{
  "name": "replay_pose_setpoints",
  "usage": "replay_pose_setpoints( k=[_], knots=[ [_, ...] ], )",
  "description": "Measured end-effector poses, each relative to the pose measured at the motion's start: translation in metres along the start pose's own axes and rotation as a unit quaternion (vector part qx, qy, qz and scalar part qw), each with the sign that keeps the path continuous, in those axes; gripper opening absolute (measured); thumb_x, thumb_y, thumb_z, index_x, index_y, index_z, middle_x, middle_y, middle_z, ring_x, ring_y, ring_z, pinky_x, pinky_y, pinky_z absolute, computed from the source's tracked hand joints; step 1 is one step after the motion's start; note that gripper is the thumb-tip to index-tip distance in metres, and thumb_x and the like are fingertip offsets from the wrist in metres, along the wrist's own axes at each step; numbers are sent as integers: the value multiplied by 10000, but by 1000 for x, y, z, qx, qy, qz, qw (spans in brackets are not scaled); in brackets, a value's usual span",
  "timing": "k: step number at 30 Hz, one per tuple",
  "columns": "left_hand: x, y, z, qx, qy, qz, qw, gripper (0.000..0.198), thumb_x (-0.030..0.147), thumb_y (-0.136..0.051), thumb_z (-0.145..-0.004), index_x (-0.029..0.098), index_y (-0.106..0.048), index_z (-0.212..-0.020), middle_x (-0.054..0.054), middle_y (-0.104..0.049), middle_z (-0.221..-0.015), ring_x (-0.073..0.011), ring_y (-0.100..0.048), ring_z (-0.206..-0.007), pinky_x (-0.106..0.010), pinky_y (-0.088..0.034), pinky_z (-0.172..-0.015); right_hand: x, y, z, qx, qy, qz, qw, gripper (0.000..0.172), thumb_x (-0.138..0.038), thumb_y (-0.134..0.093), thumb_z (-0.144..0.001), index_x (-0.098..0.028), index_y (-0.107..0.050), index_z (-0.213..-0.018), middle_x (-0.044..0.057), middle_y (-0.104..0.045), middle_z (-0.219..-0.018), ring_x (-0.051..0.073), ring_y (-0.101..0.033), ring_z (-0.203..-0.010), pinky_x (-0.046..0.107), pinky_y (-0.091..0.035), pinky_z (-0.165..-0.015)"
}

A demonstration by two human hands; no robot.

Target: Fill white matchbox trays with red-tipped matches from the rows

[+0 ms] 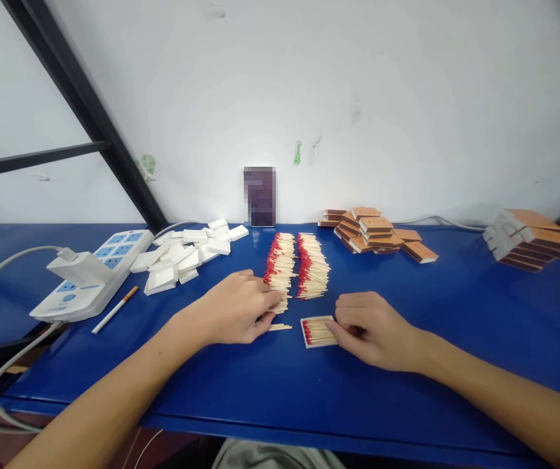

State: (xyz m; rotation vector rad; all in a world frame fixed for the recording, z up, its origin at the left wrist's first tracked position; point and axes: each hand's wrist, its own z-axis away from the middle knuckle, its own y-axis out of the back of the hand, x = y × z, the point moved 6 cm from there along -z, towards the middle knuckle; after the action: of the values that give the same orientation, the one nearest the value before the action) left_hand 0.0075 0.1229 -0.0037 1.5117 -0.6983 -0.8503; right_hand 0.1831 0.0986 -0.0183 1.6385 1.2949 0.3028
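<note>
My left hand [243, 309] is closed at the near end of the left row of red-headed matches [282, 260], its fingertips bent in among them. A few matches [282, 327] stick out past its thumb, low over the table; their heads are hidden by the hand. My right hand [375, 330] grips the right end of a white matchbox tray [305, 343], thumb over its edge and fingers curled behind. Matches lie side by side in this tray, heads to the left. Beyond it stretches a second row of matches [313, 267].
White trays [176, 257] lie heaped at left, beside a power strip [123, 251] with a plugged charger and a cigarette [116, 309]. Orange matchbox sleeves [377, 225] are piled at back right. Stacked matchboxes [529, 241] stand far right. A blurred dark panel [260, 195] leans on the wall.
</note>
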Motion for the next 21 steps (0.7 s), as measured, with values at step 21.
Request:
replay_pose_setpoints(
  k=[21],
  knots=[
    [6,3,-1,0,0,56,998,99,204,-572,-871,191,-548,-776,-11,-640,-744,-184,-589,-679,-334,-381,-708,3,-5,0,-48,-15,-4,999,380,-202,-442,-967,-212,-366,-595,-31,-414,-557,117,-358,-534,276,-280,-540]
  ],
)
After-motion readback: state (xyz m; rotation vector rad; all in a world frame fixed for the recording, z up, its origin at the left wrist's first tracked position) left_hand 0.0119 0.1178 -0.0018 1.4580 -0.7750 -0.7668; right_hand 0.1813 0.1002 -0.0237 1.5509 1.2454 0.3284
